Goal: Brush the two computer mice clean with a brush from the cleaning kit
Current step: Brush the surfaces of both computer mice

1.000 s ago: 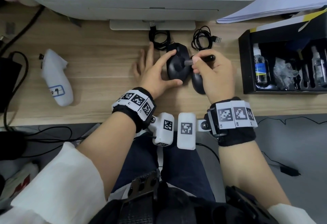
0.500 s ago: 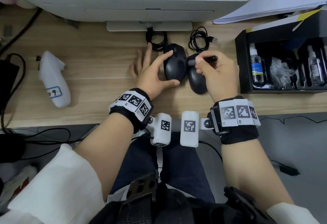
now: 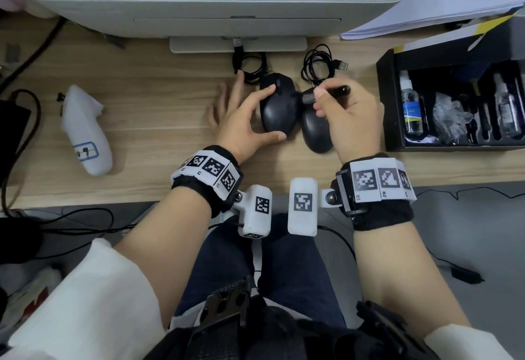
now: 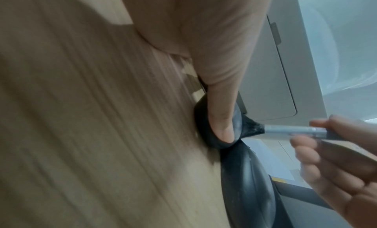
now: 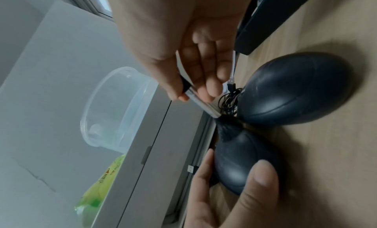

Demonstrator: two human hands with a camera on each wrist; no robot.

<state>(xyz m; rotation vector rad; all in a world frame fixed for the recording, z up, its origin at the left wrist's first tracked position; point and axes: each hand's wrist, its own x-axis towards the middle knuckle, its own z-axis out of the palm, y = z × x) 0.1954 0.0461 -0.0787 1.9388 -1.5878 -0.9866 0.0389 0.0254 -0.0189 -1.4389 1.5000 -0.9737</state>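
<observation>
My left grip (image 3: pixel 241 121) clasps the left mouse (image 3: pixel 277 109) on the worktop (image 3: pixel 159 109), index finger on top and thumb at its near end. My right grip (image 3: pixel 349 121) pinches the brush (image 3: pixel 326 94), bristles touching that mouse's right flank. The right mouse (image 3: pixel 315 132) lies just beside it, partly under my right hand.

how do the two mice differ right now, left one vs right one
The left mouse is steadied by the left hand, index finger on top and thumb at its near end; nothing grips the right mouse. The brush in the right hand has its bristles on the left mouse, not the right mouse. The left mouse lies farther from the person. Both are black, corded, touching side by side.
</observation>
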